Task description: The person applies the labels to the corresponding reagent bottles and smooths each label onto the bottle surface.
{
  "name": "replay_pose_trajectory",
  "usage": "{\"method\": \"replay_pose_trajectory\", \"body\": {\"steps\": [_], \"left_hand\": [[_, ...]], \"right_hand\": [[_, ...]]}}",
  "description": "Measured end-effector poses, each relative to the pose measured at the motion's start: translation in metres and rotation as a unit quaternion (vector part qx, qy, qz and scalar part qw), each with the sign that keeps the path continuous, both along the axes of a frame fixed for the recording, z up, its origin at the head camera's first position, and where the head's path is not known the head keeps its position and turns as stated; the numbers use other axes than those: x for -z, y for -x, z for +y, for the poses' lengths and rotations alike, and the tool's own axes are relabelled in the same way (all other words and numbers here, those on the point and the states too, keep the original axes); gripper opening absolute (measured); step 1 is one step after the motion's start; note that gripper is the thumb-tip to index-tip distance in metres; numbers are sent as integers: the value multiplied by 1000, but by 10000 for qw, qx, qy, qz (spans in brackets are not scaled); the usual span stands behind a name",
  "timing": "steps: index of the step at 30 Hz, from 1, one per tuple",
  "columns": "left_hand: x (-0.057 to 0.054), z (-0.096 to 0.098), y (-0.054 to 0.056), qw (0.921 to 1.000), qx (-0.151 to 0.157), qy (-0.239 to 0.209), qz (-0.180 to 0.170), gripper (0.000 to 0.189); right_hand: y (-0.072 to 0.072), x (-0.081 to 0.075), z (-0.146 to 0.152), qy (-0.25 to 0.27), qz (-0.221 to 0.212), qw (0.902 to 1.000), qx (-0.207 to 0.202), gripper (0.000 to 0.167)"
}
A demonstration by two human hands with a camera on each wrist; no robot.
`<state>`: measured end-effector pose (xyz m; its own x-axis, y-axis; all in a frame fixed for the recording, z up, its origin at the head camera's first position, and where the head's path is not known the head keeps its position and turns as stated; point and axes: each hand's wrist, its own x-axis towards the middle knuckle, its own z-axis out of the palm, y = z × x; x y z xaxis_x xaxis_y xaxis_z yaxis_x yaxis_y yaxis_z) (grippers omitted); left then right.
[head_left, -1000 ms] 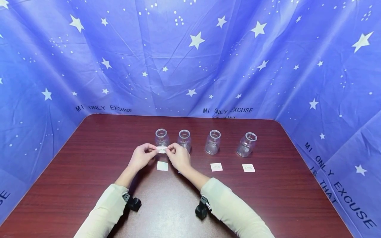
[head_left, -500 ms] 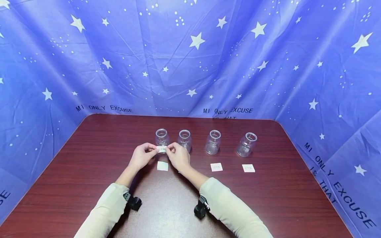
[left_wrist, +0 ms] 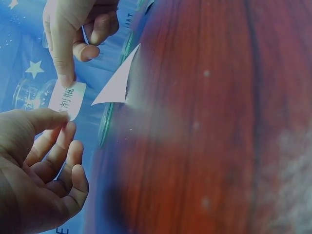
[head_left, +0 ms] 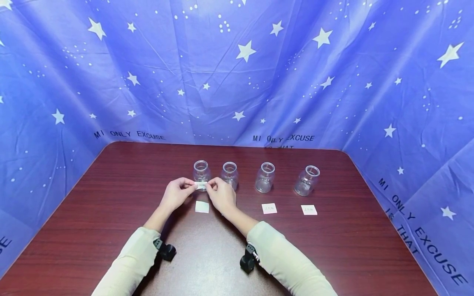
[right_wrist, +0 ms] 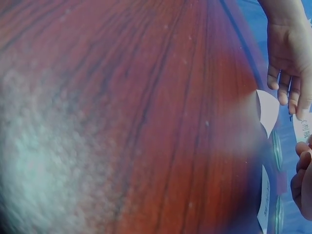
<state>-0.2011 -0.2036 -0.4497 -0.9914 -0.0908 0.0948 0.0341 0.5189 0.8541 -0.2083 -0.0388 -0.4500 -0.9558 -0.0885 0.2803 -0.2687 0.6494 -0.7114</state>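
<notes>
As left hand [head_left: 176, 195] pinches one end of small white rectangular paper label [head_left: 200, 185], right hand [head_left: 223, 195] pinching the other, upright clear glass jar [head_left: 201, 173] just behind.

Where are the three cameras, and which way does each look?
Head: worn on the person's head, facing forward and down at four jars on the table; left hand, right hand and sleeves show.
Left wrist: worn on that wrist, facing the held label; both hands show.
Right wrist: worn on that wrist, facing mostly table; both hands show at its right edge.
Both wrist views share the label and table.
</notes>
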Motion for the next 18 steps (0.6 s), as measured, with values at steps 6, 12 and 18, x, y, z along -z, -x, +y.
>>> {"method": "replay_pose_trajectory", "body": {"steps": [6, 12, 18], "left_hand": [[1, 0, 1, 10000, -39, -5, 27, 19], [2, -1, 2, 10000, -54, -76, 14, 20], [2, -3, 4, 9999, -150, 1, 64, 23]], "right_hand": [[0, 0, -1, -3, 37, 10000, 9, 13], [1, 1, 0, -54, 52, 10000, 25, 14], [2, 3, 0, -138, 88, 9999, 56, 14]]}}
